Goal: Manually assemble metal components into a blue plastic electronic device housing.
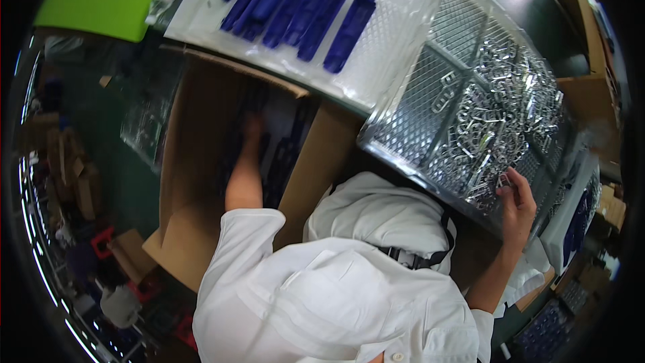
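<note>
My left hand (252, 125) reaches deep into an open cardboard box (329, 148). Dark blue long parts (279, 161) lie inside it, around my forearm. The hand is dim and smeared, so its fingers and anything in them do not show. At the near right edge of a clear plastic tray (396, 158), my right hand (519, 202) is closed, thumb and fingertips pinching a small shiny metal clip (503, 180). A heap of similar loose wire-like metal clips (497, 107) fills the tray's right side, and a few lie apart toward its middle.
Behind the box, several blue long plastic pieces (349, 33) lie in a row on a white textured sheet (396, 27). A green panel (101, 0) is at far left. Cardboard boxes (584, 104) stand right of the tray. A white bag-like bundle (376, 218) sits before me.
</note>
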`<state>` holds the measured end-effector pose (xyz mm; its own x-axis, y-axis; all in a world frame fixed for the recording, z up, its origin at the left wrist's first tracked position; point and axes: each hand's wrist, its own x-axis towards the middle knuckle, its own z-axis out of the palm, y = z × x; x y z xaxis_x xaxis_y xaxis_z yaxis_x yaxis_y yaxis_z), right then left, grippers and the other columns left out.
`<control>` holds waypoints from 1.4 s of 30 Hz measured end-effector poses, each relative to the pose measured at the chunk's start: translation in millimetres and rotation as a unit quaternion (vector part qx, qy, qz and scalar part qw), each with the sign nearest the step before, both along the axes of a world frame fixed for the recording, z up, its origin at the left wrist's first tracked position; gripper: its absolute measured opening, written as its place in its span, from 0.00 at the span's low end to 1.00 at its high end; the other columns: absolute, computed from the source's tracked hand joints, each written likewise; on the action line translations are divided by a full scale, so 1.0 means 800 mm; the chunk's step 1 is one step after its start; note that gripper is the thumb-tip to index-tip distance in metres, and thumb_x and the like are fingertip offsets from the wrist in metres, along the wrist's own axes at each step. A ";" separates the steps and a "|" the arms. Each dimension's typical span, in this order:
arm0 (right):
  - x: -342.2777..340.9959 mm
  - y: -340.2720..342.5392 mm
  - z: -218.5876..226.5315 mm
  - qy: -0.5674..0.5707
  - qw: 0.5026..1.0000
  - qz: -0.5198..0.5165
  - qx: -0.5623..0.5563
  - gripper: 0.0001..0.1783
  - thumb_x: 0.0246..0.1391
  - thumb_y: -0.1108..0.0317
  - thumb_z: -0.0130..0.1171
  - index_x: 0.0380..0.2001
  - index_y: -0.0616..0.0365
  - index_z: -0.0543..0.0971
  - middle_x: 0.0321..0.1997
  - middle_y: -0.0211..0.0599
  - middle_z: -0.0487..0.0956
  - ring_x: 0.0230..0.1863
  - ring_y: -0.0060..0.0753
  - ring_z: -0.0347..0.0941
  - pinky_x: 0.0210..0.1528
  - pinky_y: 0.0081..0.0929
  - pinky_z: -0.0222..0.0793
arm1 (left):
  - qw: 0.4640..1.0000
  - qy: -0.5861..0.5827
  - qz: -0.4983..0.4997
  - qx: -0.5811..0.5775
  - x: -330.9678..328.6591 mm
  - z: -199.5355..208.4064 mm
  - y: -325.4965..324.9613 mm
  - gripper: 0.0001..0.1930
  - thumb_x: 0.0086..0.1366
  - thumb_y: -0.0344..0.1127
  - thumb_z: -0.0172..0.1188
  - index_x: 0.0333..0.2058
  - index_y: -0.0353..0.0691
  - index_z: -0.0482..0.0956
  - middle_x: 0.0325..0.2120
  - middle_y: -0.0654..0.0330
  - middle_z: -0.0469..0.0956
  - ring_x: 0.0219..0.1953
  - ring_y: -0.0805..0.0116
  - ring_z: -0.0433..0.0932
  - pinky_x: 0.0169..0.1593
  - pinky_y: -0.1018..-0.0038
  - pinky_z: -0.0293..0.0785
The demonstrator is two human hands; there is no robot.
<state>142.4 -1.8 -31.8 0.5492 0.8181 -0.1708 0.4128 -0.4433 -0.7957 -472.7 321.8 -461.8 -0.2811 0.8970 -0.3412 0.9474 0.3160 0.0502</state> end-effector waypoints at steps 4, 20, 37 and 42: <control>-0.015 -0.001 0.009 -0.037 0.999 -0.019 0.013 0.12 0.65 0.79 0.58 0.51 0.66 0.81 0.43 0.35 0.83 0.42 0.23 0.80 0.45 0.22 0.76 | 0.929 0.081 -0.196 0.304 0.005 -0.033 0.020 0.22 0.70 0.55 0.56 0.47 0.43 0.84 0.46 0.44 0.83 0.47 0.43 0.84 0.49 0.47 0.80; -0.006 -0.043 0.032 0.221 0.952 -0.188 0.100 0.16 0.62 0.72 0.62 0.52 0.66 0.82 0.40 0.35 0.85 0.40 0.27 0.83 0.40 0.21 0.77 | 0.778 -0.579 0.216 0.113 0.100 0.261 -0.104 0.17 0.66 0.43 0.66 0.49 0.42 0.78 0.30 0.68 0.75 0.32 0.81 0.74 0.38 0.78 0.76; -0.007 -0.040 0.048 0.317 0.910 -0.124 0.237 0.20 0.61 0.79 0.62 0.57 0.66 0.80 0.45 0.39 0.85 0.38 0.23 0.81 0.40 0.20 0.77 | 0.444 -0.797 -0.091 -0.399 0.484 0.556 -0.246 0.39 0.67 0.51 0.52 0.70 0.31 0.61 0.39 0.52 0.75 0.30 0.68 0.77 0.31 0.75 0.77; -0.013 -0.055 0.063 0.314 0.903 -0.148 0.255 0.20 0.60 0.81 0.64 0.56 0.67 0.79 0.45 0.40 0.84 0.40 0.24 0.81 0.42 0.21 0.78 | 0.478 -0.786 -0.137 -0.369 0.537 0.552 -0.260 0.35 0.68 0.51 0.50 0.68 0.37 0.64 0.37 0.49 0.76 0.27 0.67 0.76 0.29 0.74 0.75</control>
